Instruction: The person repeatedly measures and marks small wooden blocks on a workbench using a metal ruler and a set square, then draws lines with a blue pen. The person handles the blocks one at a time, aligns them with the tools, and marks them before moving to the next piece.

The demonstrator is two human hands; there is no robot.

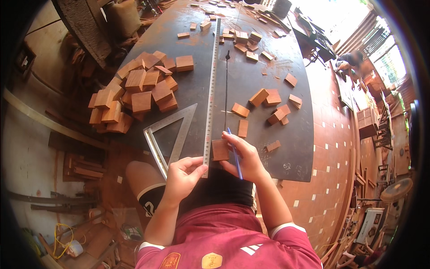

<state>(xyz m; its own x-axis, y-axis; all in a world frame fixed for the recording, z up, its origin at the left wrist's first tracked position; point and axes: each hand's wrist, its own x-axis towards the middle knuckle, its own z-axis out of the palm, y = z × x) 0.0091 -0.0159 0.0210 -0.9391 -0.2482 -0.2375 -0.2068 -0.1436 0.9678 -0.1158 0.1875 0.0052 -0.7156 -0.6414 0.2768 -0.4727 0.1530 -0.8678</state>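
A long metal ruler (209, 103) runs up the dark table, its near end pinched between the thumb and fingers of my left hand (184, 175). Just right of that end, my right hand (247, 158) grips a small square wooden block (220, 150) at the table's near edge. A blue pen (235, 154) is also in my right hand, slanting across its fingers. Left of the ruler lies a metal triangular square (172, 134). The contact between the block and the ruler is too small to judge.
A heap of wooden blocks (139, 89) covers the table's left side. Several loose blocks (272, 97) lie to the right, and more sit at the far end. A thin black rod (226, 89) lies along the middle. Another person (351, 62) works at the far right.
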